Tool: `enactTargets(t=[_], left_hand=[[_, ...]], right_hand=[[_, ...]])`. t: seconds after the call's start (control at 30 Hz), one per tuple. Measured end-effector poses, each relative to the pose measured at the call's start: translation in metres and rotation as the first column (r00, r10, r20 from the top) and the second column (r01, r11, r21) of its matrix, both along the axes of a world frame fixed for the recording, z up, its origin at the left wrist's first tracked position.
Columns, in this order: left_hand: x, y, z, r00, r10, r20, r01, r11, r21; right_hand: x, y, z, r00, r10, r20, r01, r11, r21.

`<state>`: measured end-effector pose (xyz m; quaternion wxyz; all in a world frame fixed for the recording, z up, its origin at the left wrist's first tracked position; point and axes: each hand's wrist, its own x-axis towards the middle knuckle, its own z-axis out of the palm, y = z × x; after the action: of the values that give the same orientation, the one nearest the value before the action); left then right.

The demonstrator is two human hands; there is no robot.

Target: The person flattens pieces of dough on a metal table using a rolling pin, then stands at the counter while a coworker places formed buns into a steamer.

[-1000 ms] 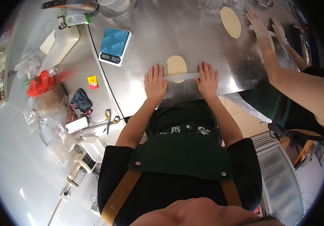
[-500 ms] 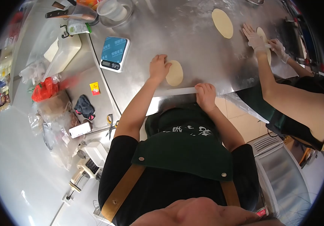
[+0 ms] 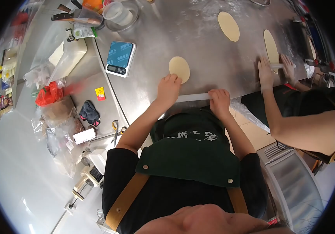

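Oval dough (image 3: 179,66) on the steel table (image 3: 214,70) beyond the rolling pin (image 3: 194,97), left hand (image 3: 169,89) with bent fingers at the dough's near edge, whether pinching I cannot tell, right hand (image 3: 219,102) curled over the pin's right end

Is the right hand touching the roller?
Touching: the head view shows the right hand with its fingers curled over one end of the roller.

Dough (image 3: 179,68) pale yellow; rolling pin (image 3: 193,97) white; apron (image 3: 191,160) dark green, white-lettered.
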<state>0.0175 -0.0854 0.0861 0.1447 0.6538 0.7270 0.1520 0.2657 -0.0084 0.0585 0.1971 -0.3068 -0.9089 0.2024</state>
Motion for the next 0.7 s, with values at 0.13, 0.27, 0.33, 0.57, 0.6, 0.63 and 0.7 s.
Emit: enactTargets(t=[0.13, 0.27, 0.33, 0.57, 0.6, 0.63, 0.7], left_hand=[[-0.003, -0.020, -0.015, 0.987, 0.149, 0.051, -0.155, 0.978, 0.136], [-0.031, -0.021, -0.043, 0.953, 0.289, -0.091, -0.267, 0.943, 0.200], [-0.035, -0.021, -0.061, 0.940, 0.312, -0.139, -0.297, 0.947, 0.120], [-0.020, -0.033, -0.086, 0.922, 0.366, -0.126, -0.367, 0.930, 0.017], [-0.024, -0.026, -0.083, 0.914, 0.376, -0.151, -0.380, 0.925, 0.004], [-0.030, -0.011, -0.079, 0.906, 0.385, -0.175, -0.392, 0.920, -0.006], [-0.048, 0.020, -0.078, 0.890, 0.406, -0.209, -0.415, 0.910, -0.002]], right_hand=[[-0.012, 0.014, -0.015, 1.000, -0.010, 0.028, 0.010, 1.000, 0.002], [-0.048, 0.044, -0.037, 0.997, 0.012, 0.071, -0.011, 1.000, -0.012], [-0.059, 0.051, -0.040, 0.994, 0.021, 0.104, -0.022, 1.000, 0.012], [-0.082, 0.045, -0.037, 0.960, -0.125, 0.250, 0.098, 0.988, 0.118], [-0.089, 0.049, -0.042, 0.952, -0.151, 0.266, 0.124, 0.985, 0.116], [-0.102, 0.060, -0.044, 0.952, -0.171, 0.254, 0.142, 0.981, 0.130], [-0.131, 0.095, -0.047, 0.950, -0.209, 0.231, 0.176, 0.972, 0.156]])
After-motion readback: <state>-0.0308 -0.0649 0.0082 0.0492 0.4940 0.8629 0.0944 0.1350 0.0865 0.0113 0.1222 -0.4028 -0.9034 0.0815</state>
